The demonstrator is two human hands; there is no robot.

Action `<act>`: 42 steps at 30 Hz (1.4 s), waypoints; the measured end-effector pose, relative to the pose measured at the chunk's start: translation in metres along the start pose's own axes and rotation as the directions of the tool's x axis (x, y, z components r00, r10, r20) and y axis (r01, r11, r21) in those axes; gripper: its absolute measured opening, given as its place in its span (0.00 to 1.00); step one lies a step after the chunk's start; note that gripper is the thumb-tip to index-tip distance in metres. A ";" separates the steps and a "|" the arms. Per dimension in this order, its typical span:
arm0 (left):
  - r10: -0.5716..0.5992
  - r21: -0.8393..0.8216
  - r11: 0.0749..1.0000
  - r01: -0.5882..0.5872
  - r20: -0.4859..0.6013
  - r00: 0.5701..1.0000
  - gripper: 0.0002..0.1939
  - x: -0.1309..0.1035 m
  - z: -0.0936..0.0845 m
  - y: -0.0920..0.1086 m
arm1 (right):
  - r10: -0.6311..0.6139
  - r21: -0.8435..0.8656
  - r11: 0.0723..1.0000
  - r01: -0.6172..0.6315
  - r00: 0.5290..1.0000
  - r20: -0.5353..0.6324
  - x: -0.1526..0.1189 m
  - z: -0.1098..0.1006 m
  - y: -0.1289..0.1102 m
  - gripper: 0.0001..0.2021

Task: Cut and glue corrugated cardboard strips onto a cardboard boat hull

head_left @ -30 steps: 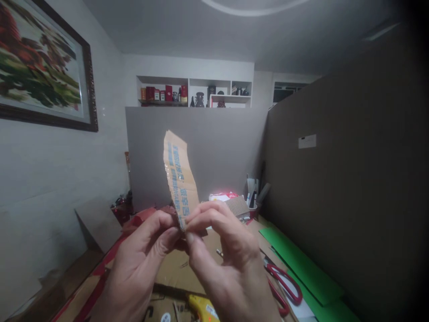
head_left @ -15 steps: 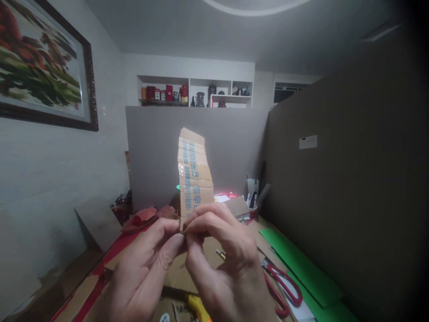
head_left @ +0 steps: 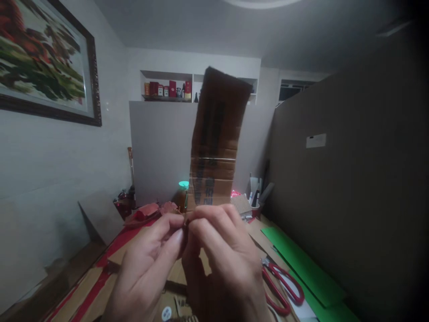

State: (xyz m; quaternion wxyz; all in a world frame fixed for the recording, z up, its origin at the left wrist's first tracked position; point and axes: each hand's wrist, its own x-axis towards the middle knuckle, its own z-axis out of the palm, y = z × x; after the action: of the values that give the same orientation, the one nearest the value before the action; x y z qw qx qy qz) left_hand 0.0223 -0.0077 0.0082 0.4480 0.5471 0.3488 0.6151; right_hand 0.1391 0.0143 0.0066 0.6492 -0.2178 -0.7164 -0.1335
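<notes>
A long strip of brown cardboard (head_left: pixel 216 138) with printed characters and crease lines stands upright above my hands, its face in shadow. My left hand (head_left: pixel 147 264) pinches the strip's lower left corner between thumb and index finger. Close against it, my right hand (head_left: pixel 224 259) has its fingers closed on the bottom edge of the same strip. The fingertips of both hands nearly meet there and hide the lowest part of the cardboard.
Red-handled scissors (head_left: pixel 283 286) lie at the right beside green sheets (head_left: pixel 301 264). Crumpled red material (head_left: pixel 144 214) is at the back left, a cup of pens (head_left: pixel 255 208) at the back right. Grey partitions (head_left: pixel 161 147) stand behind and to the right.
The strip has swung up and toward me, so it looks taller, wider and darker. The yellow tool below my right hand is no longer visible. Both hands keep their hold.
</notes>
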 end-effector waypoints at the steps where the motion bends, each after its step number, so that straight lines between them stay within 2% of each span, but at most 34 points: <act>1: 0.009 0.001 1.000 -0.009 -0.015 1.000 0.09 0.000 0.001 0.000 | -0.011 0.020 1.000 0.010 1.000 0.017 0.001 -0.002 0.000 0.09; 3: 0.053 0.023 0.998 -0.052 -0.060 0.997 0.08 -0.001 0.003 0.001 | 0.016 0.080 0.997 -0.022 0.997 0.079 0.004 -0.007 -0.001 0.09; 5: 0.087 0.040 0.996 -0.084 -0.073 0.994 0.08 -0.001 0.005 0.002 | 0.123 0.123 0.983 -0.138 0.985 0.122 0.008 -0.012 -0.003 0.09; 8: 0.097 0.071 0.993 -0.097 0.005 0.995 0.07 0.000 0.004 0.002 | 0.252 0.132 0.953 -0.274 0.954 0.162 0.011 -0.015 -0.006 0.10; 17: 0.130 0.012 0.991 -0.130 -0.045 0.990 0.05 0.000 0.002 0.002 | 0.204 0.183 0.950 -0.254 0.945 0.255 0.014 -0.016 -0.002 0.09; 20: 0.076 -0.105 0.991 -0.080 -0.043 0.996 0.07 0.000 0.003 0.005 | 0.172 0.203 0.954 -0.222 0.956 0.237 0.011 -0.015 -0.004 0.12; 25: -0.033 -0.367 0.930 0.015 -0.041 0.999 0.05 0.000 0.003 0.011 | 0.265 0.261 0.920 -0.291 0.955 0.132 0.005 -0.011 -0.011 0.14; 29: -0.098 -0.508 0.854 0.112 0.054 0.994 0.13 0.002 0.003 0.015 | 0.324 0.308 0.892 -0.331 0.943 0.076 0.005 -0.009 -0.011 0.12; 32: -0.146 -0.536 0.820 0.201 0.143 0.979 0.12 0.004 0.001 0.018 | 0.359 0.399 0.840 -0.368 0.928 0.100 0.005 -0.007 -0.009 0.11; 35: -0.178 -0.548 0.798 0.249 0.182 0.967 0.11 0.005 -0.004 0.018 | 0.416 0.448 0.779 -0.438 0.896 0.153 0.005 -0.006 -0.012 0.09; 38: -0.199 -0.572 0.771 0.282 0.204 0.959 0.15 0.005 -0.009 0.015 | 0.525 0.437 0.716 -0.545 0.832 0.179 0.006 -0.007 -0.019 0.07; 40: -0.177 -0.570 0.772 0.280 0.230 0.957 0.19 0.005 -0.013 0.012 | 0.575 0.413 0.684 -0.602 0.793 0.203 0.007 -0.011 -0.022 0.08; 42: -0.134 -0.553 0.798 0.240 0.225 0.965 0.23 0.005 -0.014 0.011 | 0.578 0.398 0.671 -0.626 0.777 0.248 0.009 -0.015 -0.023 0.09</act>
State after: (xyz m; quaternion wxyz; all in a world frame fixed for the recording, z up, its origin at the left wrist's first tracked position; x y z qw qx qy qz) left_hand 0.0062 -0.0057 0.0180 0.6796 0.4005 0.1584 0.5938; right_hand 0.1410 -0.0113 0.0196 0.6519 -0.2883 -0.6462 0.2727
